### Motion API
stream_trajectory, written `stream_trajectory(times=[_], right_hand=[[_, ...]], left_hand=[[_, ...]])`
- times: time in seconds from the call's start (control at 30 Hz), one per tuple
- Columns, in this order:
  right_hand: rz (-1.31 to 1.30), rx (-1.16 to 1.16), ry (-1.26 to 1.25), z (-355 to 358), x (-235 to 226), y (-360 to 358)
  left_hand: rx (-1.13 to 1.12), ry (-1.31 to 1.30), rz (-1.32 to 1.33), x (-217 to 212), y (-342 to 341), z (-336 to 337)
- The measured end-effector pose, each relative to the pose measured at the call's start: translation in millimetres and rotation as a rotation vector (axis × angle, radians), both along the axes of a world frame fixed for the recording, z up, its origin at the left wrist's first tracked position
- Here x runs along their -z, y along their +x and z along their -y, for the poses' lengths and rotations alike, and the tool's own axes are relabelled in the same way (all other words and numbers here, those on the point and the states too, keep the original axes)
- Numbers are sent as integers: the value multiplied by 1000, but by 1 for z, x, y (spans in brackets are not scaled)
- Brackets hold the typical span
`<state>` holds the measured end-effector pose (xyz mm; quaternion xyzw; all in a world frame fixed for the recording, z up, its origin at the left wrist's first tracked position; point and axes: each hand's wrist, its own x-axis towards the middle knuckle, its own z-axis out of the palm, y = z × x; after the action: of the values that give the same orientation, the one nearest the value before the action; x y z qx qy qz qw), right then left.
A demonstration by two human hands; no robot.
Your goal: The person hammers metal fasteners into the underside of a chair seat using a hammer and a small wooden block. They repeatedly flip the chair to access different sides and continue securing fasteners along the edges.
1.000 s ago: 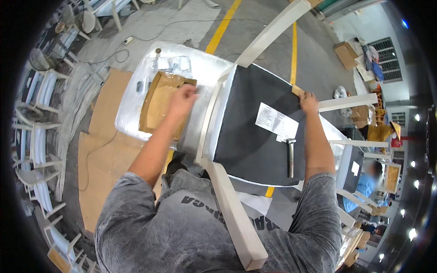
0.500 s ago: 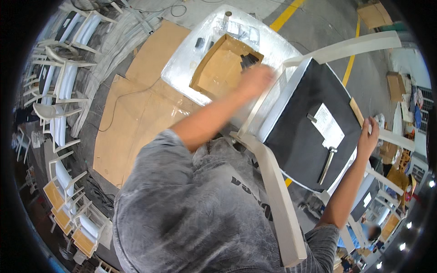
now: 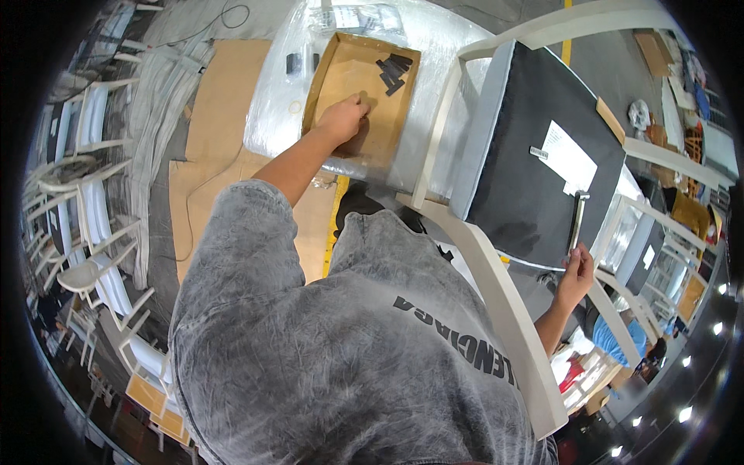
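My left hand [image 3: 342, 122] is inside a shallow cardboard tray [image 3: 311, 108], its fingers curled together. Whatever it may pinch is too small to make out. Several short black strips [image 3: 394, 74] lie at the tray's far right corner. In front of me is an overturned off-white chair [image 3: 484, 260], with the black underside of its seat [image 3: 521, 186] facing up. My right hand [image 3: 575, 275] grips the lower end of a metal wrench [image 3: 579, 217], whose head rests near a white paper sheet [image 3: 570, 159] on that underside.
The tray stands on a plastic-wrapped surface [image 3: 271, 108]. A tan strip [image 3: 611, 122] sits at the seat's right edge. Flattened cardboard [image 3: 225, 116] covers the floor at left. More chairs [image 3: 93, 178] line the far left, and others [image 3: 643, 248] stand at right near another person [image 3: 620, 337].
My left hand has moved left, from beside the chair into the tray. My right hand has come down from the seat's right edge and taken hold of the wrench.
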<state>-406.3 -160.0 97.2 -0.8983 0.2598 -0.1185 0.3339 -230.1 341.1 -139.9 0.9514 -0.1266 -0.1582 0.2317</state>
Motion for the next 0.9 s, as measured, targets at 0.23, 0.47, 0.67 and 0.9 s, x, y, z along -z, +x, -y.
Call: stream_trajectory(times=[0.23, 0.47, 0.67, 0.9], right_hand=[[50, 149, -11, -18, -6, -37], [86, 180, -253, -23, -32, -49], [137, 262, -227, -30, -48, -89], [117, 299, -226, -18, -52, -90]], left_hand=[[248, 5, 100, 18, 23, -24], [355, 162, -33, 8, 43, -19], [381, 7, 33, -31, 16, 21], [94, -248, -15, -28, 56, -3]])
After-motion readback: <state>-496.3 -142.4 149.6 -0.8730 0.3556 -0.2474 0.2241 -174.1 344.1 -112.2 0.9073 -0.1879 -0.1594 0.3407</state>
